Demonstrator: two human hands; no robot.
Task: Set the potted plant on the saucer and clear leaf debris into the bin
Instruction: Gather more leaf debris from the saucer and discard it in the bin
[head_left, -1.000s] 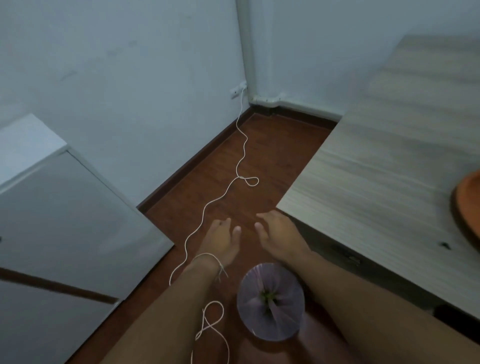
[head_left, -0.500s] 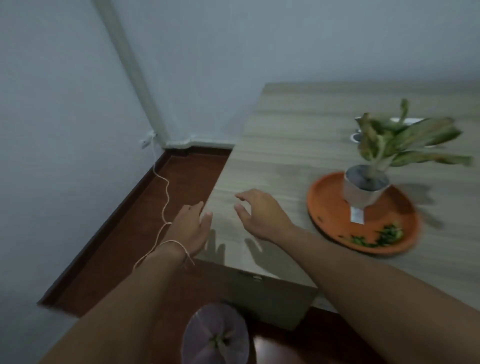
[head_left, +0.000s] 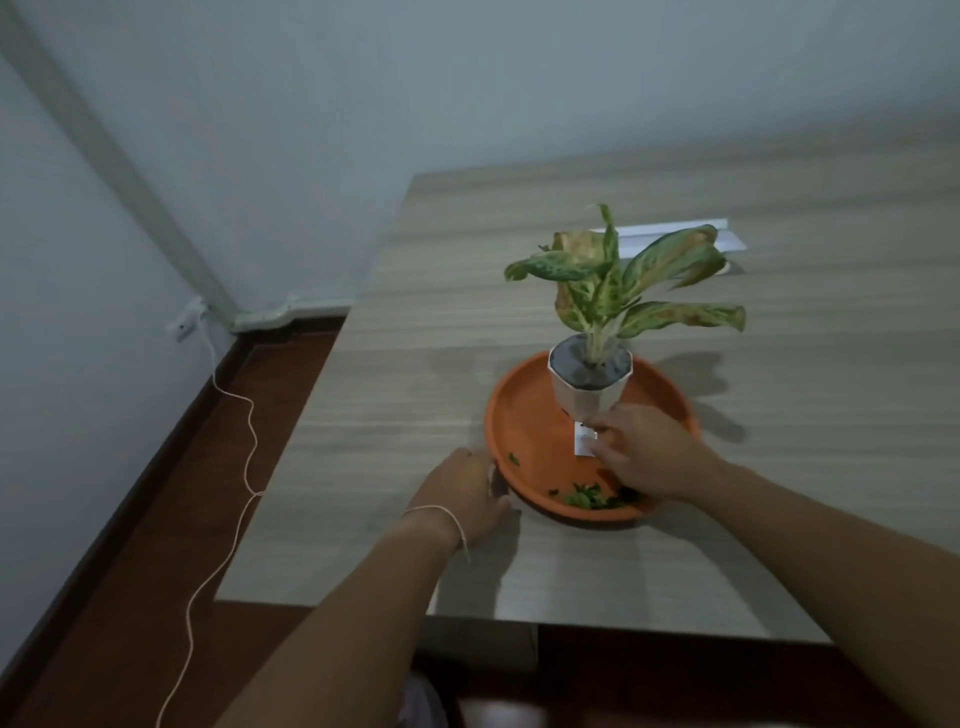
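Note:
An orange saucer lies on the wooden table, and a white potted plant with green-yellow leaves stands upright in its far half. Green leaf debris sits on the saucer's near rim. My left hand rests on the table with its fingers against the saucer's left edge. Reaching into the saucer, my right hand has its bent fingers at the pot's base, touching a white label there. A sliver of the purple-lined bin shows below the table's front edge.
A white cable runs from a wall socket across the red-brown floor on the left. Behind the plant, a flat white strip lies on the table. The table's front edge is close to my arms.
My view swung from the floor and bin up to the table. Both hands moved forward to the saucer, the left to its rim, the right inside by the pot.

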